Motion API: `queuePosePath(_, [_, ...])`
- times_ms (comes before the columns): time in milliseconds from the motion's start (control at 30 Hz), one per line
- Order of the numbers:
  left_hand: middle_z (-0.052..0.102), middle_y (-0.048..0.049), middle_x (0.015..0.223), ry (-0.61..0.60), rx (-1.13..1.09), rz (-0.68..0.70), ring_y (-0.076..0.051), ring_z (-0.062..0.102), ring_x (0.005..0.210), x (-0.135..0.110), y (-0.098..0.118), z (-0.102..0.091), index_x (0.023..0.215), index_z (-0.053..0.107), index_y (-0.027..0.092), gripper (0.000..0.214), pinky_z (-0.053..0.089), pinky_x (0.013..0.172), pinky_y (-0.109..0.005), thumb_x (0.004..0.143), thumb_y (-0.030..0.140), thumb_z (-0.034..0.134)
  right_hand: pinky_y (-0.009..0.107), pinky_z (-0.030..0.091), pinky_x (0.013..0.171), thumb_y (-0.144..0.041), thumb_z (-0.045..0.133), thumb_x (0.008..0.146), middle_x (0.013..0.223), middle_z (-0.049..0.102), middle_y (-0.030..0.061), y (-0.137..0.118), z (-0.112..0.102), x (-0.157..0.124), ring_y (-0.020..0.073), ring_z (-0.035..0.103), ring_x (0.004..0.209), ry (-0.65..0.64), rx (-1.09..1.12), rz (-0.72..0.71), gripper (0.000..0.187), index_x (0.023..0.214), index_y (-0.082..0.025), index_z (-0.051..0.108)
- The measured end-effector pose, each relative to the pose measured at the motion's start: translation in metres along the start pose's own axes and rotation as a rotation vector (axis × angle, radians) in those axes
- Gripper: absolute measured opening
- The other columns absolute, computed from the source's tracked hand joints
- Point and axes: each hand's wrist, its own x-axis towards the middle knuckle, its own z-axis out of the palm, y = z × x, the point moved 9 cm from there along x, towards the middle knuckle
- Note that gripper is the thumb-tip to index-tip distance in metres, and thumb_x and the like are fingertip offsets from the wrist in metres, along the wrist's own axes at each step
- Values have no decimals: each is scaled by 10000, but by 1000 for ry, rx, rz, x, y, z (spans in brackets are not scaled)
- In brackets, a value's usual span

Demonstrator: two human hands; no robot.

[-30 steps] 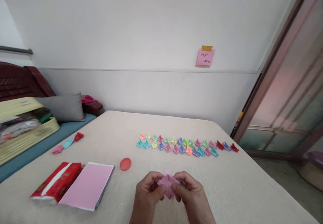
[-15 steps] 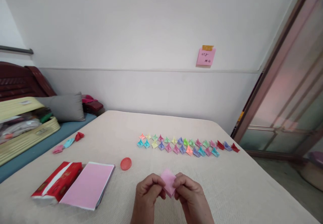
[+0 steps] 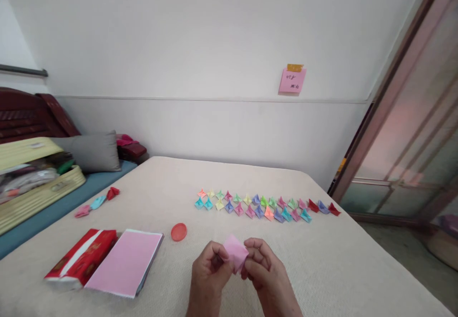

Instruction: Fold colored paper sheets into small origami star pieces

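Note:
A small folded piece of pink paper [image 3: 235, 252] is held up between my two hands, near the front of the cloth-covered table [image 3: 339, 264]. My left hand [image 3: 211, 271] pinches its left edge and lower part between thumb and fingers. On the other side, the fingers and thumb of my right hand [image 3: 264, 267] close on the paper's right corner. Beyond my hands, several small folded paper pieces [image 3: 249, 210] in many colours lie in two rows.
To the left lie a stack of pink paper [image 3: 126, 262], a red tissue pack [image 3: 83, 257] and a round red lid [image 3: 179, 232]. Farther left are a few folded papers [image 3: 97, 202]. A pink note [image 3: 292, 81] is taped to the wall.
The pink paper has tilted and shifted slightly left and up. My right fingers have lifted and spread a little at its corner, while my left thumb has moved across its lower part.

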Motion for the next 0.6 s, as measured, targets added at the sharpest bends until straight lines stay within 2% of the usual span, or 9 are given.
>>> queuePosePath(100, [584, 50, 517, -15, -5, 3, -94, 509, 485, -2, 5, 3, 640, 520, 188, 155, 355, 483, -188, 669, 194, 673, 230, 343, 497, -246, 722, 642, 559, 628, 22, 3, 1, 1, 124, 497, 514, -10, -67, 26, 189, 779, -134, 655])
queuePosePath(200, [580, 45, 531, -24, 64, 47, -96, 500, 495, -4, 8, 5, 643, 522, 188, 170, 360, 494, -196, 683, 221, 684, 227, 330, 481, -356, 736, 662, 518, 609, 23, 7, -2, 2, 113, 478, 487, -9, -124, 33, 244, 677, -123, 665])
queuePosePath(367, [572, 28, 543, -29, 148, 106, -114, 510, 513, -5, 9, 6, 636, 518, 188, 208, 377, 517, -220, 714, 291, 681, 225, 317, 475, -380, 731, 680, 470, 587, 4, 8, -6, 3, 101, 459, 455, 3, -146, -6, 265, 611, -135, 656])
queuePosePath(600, [592, 30, 531, -62, 54, 28, -114, 527, 498, -6, 5, 11, 646, 522, 188, 235, 385, 500, -218, 684, 310, 720, 227, 322, 475, -413, 693, 723, 446, 577, -1, 8, -10, 3, 106, 457, 448, 3, -179, -34, 310, 572, -152, 624])
